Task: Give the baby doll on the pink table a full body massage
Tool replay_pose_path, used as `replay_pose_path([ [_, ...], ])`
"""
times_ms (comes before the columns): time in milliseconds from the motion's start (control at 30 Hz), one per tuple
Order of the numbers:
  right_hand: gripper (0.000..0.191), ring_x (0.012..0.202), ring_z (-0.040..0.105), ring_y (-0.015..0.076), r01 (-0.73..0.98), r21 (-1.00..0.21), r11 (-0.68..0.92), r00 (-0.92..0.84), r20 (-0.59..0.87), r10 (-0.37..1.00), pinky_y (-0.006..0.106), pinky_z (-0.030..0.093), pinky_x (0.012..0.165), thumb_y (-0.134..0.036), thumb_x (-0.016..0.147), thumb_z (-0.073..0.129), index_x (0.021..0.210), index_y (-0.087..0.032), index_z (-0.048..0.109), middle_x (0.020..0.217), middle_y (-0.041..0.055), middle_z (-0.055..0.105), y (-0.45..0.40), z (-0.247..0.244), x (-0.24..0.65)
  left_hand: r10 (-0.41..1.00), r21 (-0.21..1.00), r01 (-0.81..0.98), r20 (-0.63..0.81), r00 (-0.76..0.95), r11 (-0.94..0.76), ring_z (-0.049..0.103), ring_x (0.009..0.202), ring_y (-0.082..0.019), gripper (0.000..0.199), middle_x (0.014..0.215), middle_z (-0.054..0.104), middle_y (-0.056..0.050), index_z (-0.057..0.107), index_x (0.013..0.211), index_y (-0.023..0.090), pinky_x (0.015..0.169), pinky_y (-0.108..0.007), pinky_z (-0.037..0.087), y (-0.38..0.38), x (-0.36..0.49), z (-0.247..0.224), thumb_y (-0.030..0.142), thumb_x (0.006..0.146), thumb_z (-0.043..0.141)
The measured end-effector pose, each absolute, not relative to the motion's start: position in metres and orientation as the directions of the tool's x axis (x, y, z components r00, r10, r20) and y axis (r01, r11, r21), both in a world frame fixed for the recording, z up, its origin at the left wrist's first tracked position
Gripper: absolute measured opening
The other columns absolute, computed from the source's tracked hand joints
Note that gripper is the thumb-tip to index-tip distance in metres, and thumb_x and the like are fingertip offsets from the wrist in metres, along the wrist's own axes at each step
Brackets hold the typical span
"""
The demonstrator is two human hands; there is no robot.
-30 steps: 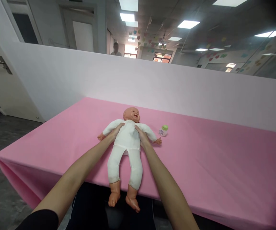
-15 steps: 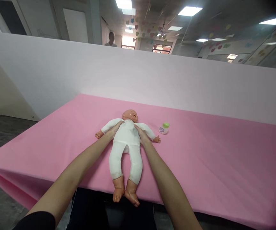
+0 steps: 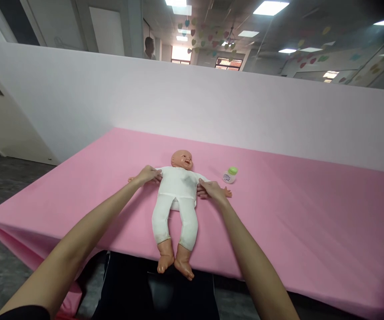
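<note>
A baby doll [image 3: 178, 183] with a white cloth body lies on its back, head away from me and feet at the near edge of the table. My left hand [image 3: 148, 174] closes around the doll's upper arm on the left, by the shoulder, and covers most of that sleeve. On the other side, my right hand [image 3: 211, 189] has its fingers curled around the other upper arm, close to the armpit. Beyond each hand the doll's own small hand sticks out. A small clear jar [image 3: 230, 176] with a green lid stands right of the doll, apart from my right hand.
A pink cloth [image 3: 295, 213] covers the table and hangs over its near left corner. Behind it runs a white low wall [image 3: 245, 111] with glass above, where a person [image 3: 149, 48] shows. A door [image 3: 8, 115] is at the far left.
Both my hands have moved outward from the sides of the doll's chest onto its upper arms. The doll and the jar stay in place; the view has shifted slightly.
</note>
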State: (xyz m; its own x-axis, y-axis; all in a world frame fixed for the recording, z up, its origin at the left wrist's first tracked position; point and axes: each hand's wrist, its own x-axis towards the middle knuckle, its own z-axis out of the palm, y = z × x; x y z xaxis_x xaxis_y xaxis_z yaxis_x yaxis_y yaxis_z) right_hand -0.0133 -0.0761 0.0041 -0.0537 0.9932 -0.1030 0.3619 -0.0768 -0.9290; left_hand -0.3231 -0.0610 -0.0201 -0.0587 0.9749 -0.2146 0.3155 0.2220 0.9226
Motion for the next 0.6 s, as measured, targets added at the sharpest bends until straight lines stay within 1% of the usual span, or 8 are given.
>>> replay_pose_path([
  [33,0.034,0.069,0.068,0.0200,0.425,-0.905,-0.016,-0.047,-0.039,0.998,0.029,0.053,0.068,-0.038,0.096,0.066,0.078,-0.009,0.073,0.078,0.0140,0.075,-0.072,0.000,-0.005,0.988,0.901,0.416,-0.072,-0.133,0.122,0.071,0.083,-0.024,0.033,0.097,0.078,-0.014,0.075,0.088,0.013,0.079,-0.034,0.055,-0.062,-0.329,-0.019,0.044,0.094,0.064],
  [100,0.025,0.087,0.069,0.0248,0.608,-0.781,0.144,-0.043,0.149,0.988,0.033,0.052,0.079,-0.037,0.090,0.071,0.093,-0.013,0.077,0.098,0.0145,0.077,-0.065,-0.006,0.010,0.959,0.773,0.634,0.197,-0.205,-0.024,0.071,0.092,-0.024,0.027,0.107,0.078,-0.011,0.076,0.101,0.016,0.084,-0.034,0.053,-0.064,-0.340,-0.020,0.038,0.094,0.063],
  [167,0.033,0.105,0.066,0.0300,0.767,-0.598,0.232,-0.085,0.264,0.961,0.036,0.049,0.085,-0.040,0.088,0.074,0.111,-0.016,0.076,0.119,0.0152,0.074,-0.059,-0.012,0.021,0.944,0.615,0.786,0.293,-0.149,-0.067,0.068,0.105,-0.027,0.032,0.120,0.075,-0.010,0.075,0.114,0.019,0.087,-0.035,0.051,-0.065,-0.349,-0.024,0.041,0.092,0.066],
  [200,0.036,0.107,0.065,0.0313,0.811,-0.534,0.237,-0.115,0.252,0.961,0.036,0.047,0.084,-0.042,0.088,0.073,0.115,-0.018,0.075,0.122,0.0153,0.073,-0.057,-0.014,0.025,0.957,0.553,0.829,0.276,-0.088,-0.083,0.067,0.108,-0.029,0.036,0.121,0.074,-0.010,0.075,0.117,0.021,0.087,-0.035,0.050,-0.066,-0.353,-0.026,0.044,0.090,0.068],
  [267,0.030,0.099,0.066,0.0300,0.856,-0.455,0.246,-0.185,0.174,0.967,0.035,0.043,0.079,-0.043,0.095,0.065,0.110,-0.021,0.076,0.115,0.0127,0.076,-0.055,-0.018,0.030,0.981,0.485,0.864,0.191,0.043,-0.132,0.068,0.105,-0.030,0.036,0.115,0.076,-0.008,0.076,0.117,0.025,0.081,-0.034,0.048,-0.068,-0.360,-0.030,0.047,0.089,0.069],
  [367,0.025,0.092,0.066,0.0261,0.882,-0.363,0.301,-0.268,0.139,0.953,0.032,0.037,0.074,-0.037,0.101,0.055,0.095,-0.023,0.075,0.102,0.0078,0.077,-0.052,-0.023,0.032,0.982,0.473,0.861,0.111,0.154,-0.188,0.069,0.100,-0.028,0.027,0.103,0.078,-0.004,0.078,0.111,0.031,0.077,-0.032,0.046,-0.068,-0.366,-0.031,0.042,0.092,0.062],
  [500,0.025,0.094,0.065,0.0246,0.896,-0.276,0.348,-0.309,0.175,0.935,0.030,0.036,0.074,-0.030,0.102,0.053,0.089,-0.022,0.073,0.101,0.0076,0.077,-0.048,-0.029,0.031,0.983,0.450,0.875,0.107,0.147,-0.180,0.067,0.104,-0.029,0.023,0.101,0.077,-0.005,0.079,0.105,0.031,0.084,-0.033,0.046,-0.068,-0.364,-0.027,0.038,0.091,0.062],
  [600,0.021,0.101,0.065,0.0266,0.893,-0.252,0.373,-0.324,0.215,0.921,0.033,0.041,0.084,-0.028,0.101,0.053,0.100,-0.022,0.074,0.108,0.0102,0.076,-0.051,-0.029,0.028,0.987,0.463,0.877,0.145,0.064,-0.125,0.066,0.110,-0.029,0.021,0.106,0.076,-0.006,0.078,0.105,0.029,0.090,-0.034,0.048,-0.077,-0.353,-0.021,0.034,0.090,0.064],
])
